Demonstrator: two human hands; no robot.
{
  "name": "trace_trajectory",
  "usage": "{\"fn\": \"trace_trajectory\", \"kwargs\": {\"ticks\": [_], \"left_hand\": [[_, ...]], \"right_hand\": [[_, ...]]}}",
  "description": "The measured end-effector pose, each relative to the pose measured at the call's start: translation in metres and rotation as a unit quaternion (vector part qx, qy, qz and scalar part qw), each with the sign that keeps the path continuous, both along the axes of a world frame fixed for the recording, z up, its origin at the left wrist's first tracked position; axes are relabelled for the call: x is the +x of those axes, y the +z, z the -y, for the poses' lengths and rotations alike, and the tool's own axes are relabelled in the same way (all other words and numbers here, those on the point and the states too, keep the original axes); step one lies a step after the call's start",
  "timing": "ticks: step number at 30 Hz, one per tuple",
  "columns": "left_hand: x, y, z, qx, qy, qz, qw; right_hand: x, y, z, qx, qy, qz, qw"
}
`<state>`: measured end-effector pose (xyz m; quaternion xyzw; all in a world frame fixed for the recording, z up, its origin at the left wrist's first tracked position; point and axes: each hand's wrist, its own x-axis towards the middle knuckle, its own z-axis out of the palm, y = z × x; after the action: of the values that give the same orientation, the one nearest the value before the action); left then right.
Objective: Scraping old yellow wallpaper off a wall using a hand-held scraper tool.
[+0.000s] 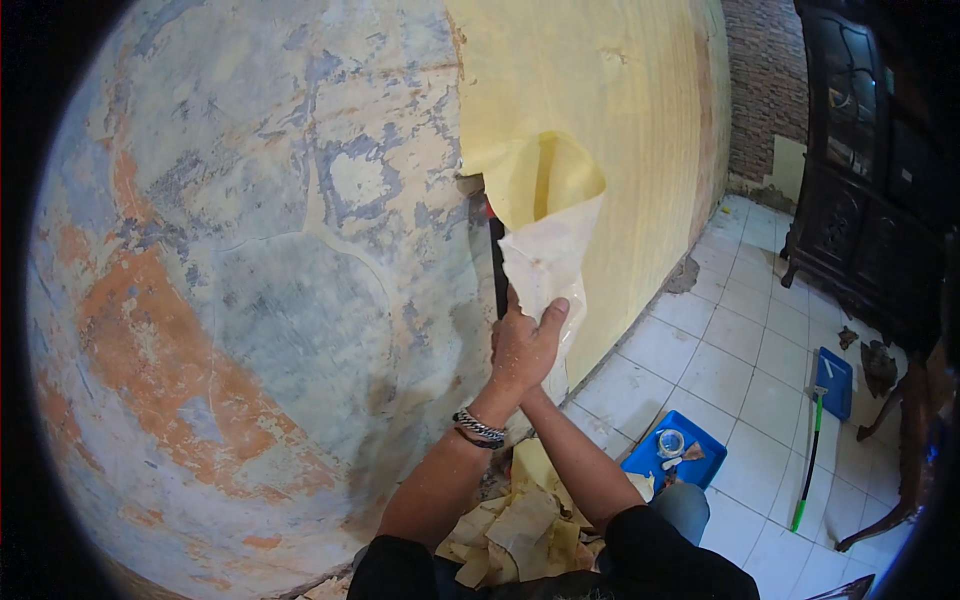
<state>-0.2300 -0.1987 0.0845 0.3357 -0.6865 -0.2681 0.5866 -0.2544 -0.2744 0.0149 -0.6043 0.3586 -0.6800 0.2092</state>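
Note:
My left hand (527,352), a metal bracelet at its wrist, is closed on a loose sheet of peeling paint (545,262). The sheet curls away from the yellow wall coat (640,130), pale underside outward, its top still attached. My right forearm (585,455) crosses behind the left wrist. Mostly hidden there, my right hand (496,340) appears closed around a scraper (499,265) with a long black handle and a bit of red. Its grey end meets the wall at the torn edge of the paint. Left of that edge, the bared wall (290,200) is patchy grey, blue and orange.
Peeled paint pieces (515,530) lie heaped below my arms. On the white tiles (740,370) stands a blue tray (700,440) with a small jar and scraps. A green-and-black long-handled tool (810,460) lies near another blue tray (834,385). A dark carved cabinet (850,200) stands at right.

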Motion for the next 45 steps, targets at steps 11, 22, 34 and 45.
{"fn": "trace_trajectory", "kwargs": {"ticks": [11, 22, 34, 45], "left_hand": [[-0.028, -0.003, 0.008, 0.017, -0.044, 0.025, 0.999], [-0.016, 0.006, -0.021, -0.067, -0.046, -0.031, 0.996], [0.024, 0.023, -0.032, 0.069, -0.076, -0.146, 0.984], [0.078, 0.031, -0.062, 0.119, -0.110, -0.221, 0.962]], "right_hand": [[-0.056, -0.010, 0.010, -0.001, 0.010, -0.008, 1.000], [-0.065, -0.006, 0.029, -0.005, 0.035, -0.009, 0.999], [-0.053, 0.014, 0.016, -0.043, 0.014, -0.014, 0.999], [-0.048, 0.028, -0.010, 0.025, 0.022, 0.026, 0.999]]}}
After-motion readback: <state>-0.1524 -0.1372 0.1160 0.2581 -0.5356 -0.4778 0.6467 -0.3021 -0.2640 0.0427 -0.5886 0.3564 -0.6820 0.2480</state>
